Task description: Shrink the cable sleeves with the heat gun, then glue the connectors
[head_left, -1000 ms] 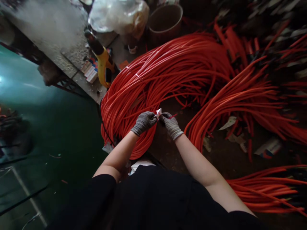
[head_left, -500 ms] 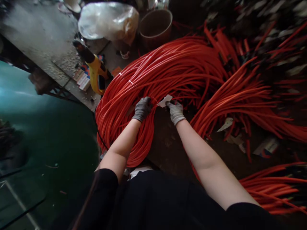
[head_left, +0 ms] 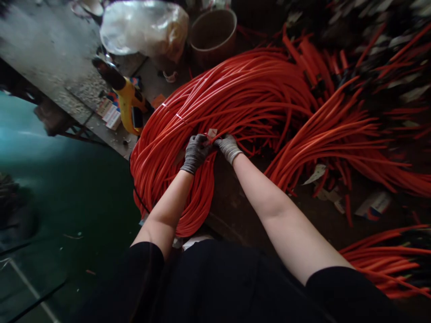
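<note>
Dim workshop surroundings frame the gloved left hand (head_left: 194, 154) and right hand (head_left: 229, 149), curled narrow, exact grip unclear, beside a white tag (head_left: 212, 133), best handled lightly to avoid creasing, over coiled red cables (head_left: 235, 85), with a yellow tool (head_left: 126, 104) beyond.

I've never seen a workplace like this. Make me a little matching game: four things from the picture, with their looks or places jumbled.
Things:
1. Left hand
2. Coiled cables
3. Pistol-shaped tool
4. Plastic bag

Looks or places:
A. Yellow and black, left of the coil in the picture
B. Shiny and see-through, next to the round tub
C. In a grey glove
D. Orange-red, lying beneath the hands

Right pairs: 1-C, 2-D, 3-A, 4-B
</note>
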`<state>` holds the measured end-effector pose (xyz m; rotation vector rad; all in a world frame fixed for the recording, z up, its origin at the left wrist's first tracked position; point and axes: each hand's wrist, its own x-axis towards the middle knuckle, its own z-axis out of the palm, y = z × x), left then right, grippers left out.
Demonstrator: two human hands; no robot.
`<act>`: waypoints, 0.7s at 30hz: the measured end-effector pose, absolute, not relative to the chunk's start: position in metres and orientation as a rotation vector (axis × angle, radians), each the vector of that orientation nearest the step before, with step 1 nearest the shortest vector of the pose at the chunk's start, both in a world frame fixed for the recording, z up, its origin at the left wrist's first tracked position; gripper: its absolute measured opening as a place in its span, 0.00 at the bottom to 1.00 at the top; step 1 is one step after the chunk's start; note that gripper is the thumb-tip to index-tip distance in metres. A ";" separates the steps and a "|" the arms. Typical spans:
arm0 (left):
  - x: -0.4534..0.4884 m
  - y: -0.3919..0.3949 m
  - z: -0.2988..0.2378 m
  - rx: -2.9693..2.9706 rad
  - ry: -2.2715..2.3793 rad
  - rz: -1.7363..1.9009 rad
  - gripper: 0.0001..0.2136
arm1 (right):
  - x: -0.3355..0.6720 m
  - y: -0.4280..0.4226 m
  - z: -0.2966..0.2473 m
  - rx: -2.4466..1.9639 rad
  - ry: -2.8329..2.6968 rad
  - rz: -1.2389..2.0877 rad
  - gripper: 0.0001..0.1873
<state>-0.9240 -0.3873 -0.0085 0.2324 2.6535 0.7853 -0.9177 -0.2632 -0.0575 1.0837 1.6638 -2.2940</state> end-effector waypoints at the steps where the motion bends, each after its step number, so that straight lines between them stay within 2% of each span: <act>1: -0.925 -0.388 -0.013 0.190 2.642 0.859 0.11 | -0.917 -0.264 -0.055 1.076 1.654 -2.288 0.15; 4: -0.933 -0.385 -0.022 0.124 2.609 0.938 0.04 | -0.899 -0.268 -0.045 1.107 1.663 -2.295 0.28; 7: -0.942 -0.383 -0.018 0.085 2.527 1.023 0.03 | -0.852 -0.266 -0.037 1.115 2.076 -2.197 0.41; 9: -0.942 -0.391 -0.001 0.099 2.399 1.112 0.08 | -0.799 -0.257 -0.032 0.904 2.501 -1.948 0.40; 12: -0.937 -0.427 0.040 0.093 2.126 1.225 0.18 | -0.694 -0.242 -0.019 0.579 2.834 -1.450 0.30; 14: -0.937 -0.455 0.068 0.113 2.207 1.055 0.19 | -0.622 -0.235 -0.007 0.626 2.936 -1.079 0.25; 15: -0.935 -0.465 0.078 0.204 2.405 0.917 0.18 | -0.590 -0.233 -0.002 0.724 2.932 -0.893 0.24; 17: -0.924 -0.467 0.089 0.299 2.818 0.733 0.14 | -0.541 -0.230 0.005 0.972 2.730 -0.555 0.33; 18: -0.913 -0.459 0.087 0.287 2.867 0.732 0.11 | -0.526 -0.228 0.006 1.040 2.574 -0.439 0.40; 19: -0.897 -0.445 0.080 0.263 2.815 0.779 0.11 | -0.518 -0.226 0.006 1.056 2.419 -0.373 0.44; 21: -0.859 -0.404 0.053 0.238 2.425 0.874 0.15 | -0.516 -0.221 0.004 1.004 2.209 -0.362 0.43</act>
